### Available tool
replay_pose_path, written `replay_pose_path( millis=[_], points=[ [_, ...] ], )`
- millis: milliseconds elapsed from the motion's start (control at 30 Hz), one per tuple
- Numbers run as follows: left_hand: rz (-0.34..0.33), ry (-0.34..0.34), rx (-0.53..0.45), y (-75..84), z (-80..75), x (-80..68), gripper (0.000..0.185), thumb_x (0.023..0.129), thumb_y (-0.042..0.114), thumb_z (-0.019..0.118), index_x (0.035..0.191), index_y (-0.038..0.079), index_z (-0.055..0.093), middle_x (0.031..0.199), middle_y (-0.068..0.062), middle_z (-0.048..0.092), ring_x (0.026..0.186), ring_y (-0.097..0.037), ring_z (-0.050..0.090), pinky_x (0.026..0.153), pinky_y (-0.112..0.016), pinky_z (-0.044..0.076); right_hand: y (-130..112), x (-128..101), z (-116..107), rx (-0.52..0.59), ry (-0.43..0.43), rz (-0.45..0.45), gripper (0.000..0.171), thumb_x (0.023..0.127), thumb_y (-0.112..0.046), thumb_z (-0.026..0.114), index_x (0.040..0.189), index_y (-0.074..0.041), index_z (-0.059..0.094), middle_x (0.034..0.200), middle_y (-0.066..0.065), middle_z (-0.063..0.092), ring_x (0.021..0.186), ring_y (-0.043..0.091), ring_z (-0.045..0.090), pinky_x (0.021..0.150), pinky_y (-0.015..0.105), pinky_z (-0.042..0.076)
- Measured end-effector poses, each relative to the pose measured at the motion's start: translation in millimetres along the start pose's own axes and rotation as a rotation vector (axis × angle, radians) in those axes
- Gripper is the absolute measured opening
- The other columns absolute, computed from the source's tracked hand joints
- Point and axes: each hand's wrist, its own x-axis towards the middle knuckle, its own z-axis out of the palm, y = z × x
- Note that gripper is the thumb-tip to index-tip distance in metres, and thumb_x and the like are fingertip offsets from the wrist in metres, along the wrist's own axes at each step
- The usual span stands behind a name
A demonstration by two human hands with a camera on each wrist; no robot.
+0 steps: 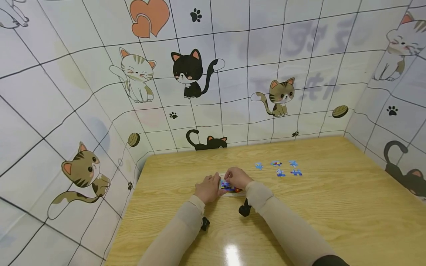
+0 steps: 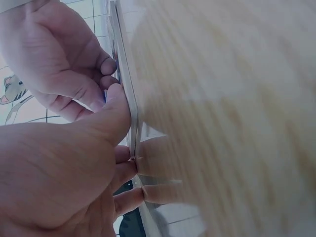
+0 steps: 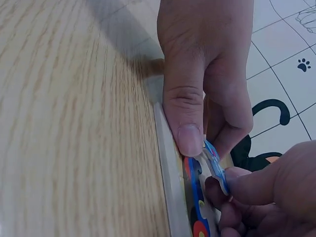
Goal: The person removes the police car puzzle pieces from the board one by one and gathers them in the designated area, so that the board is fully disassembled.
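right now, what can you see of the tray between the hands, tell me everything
The tray is thin and flat, with a straight, pale rim; whether wood or card is unclear. It lies on the table. Inside are pieces printed blue, red and yellow. The left hand touches its left end, thumb at the near edge; the right hand pinches a loose piece over it. The hands hide much of the inside.
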Motion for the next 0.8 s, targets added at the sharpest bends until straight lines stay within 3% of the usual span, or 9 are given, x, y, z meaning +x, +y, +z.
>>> replay_pose_path(
  millis=[200, 500, 800],
  points=[
    [-0.003, -0.006, -0.008, -0.2, 0.3, 0.2, 0.078, 0.091, 0.061, 0.051, 0.149, 0.013, 0.03, 0.147, -0.003, 0.046, 0.134, -0.023, 0.041, 0.083, -0.064, 0.046, -2.0, -6.1, -0.5, -0.036, -0.002, -0.025, 0.004, 0.094, -0.006, 0.061, 0.094, -0.007, 0.065, 0.085, 0.005, 0.062, 0.068, 0.016, 0.055, 0.057, 0.028, 0.045],
    [0.002, -0.004, -0.034, 0.2, -3.7, -2.7, 0.077, 0.091, 0.059, 0.054, 0.147, 0.011, 0.032, 0.149, -0.005, 0.044, 0.136, -0.027, 0.039, 0.085, -0.067, 0.044, -2.9, -14.1, -6.8, -0.103, -0.051, -0.111, 0.024, 0.083, -0.004, 0.074, 0.107, -0.002, 0.068, 0.101, 0.007, 0.067, 0.091, 0.019, 0.061, 0.084, 0.039, 0.051],
    [0.001, -0.009, -0.032, 0.1, -2.9, -3.2, 0.08, 0.092, 0.06, 0.052, 0.151, 0.011, 0.028, 0.15, -0.005, 0.043, 0.137, -0.025, 0.039, 0.086, -0.066, 0.044, 2.7, -13.0, -7.4, -0.095, -0.046, -0.095, 0.026, 0.085, -0.007, 0.073, 0.11, -0.001, 0.069, 0.103, 0.008, 0.069, 0.096, 0.021, 0.063, 0.086, 0.04, 0.051]
  ],
)
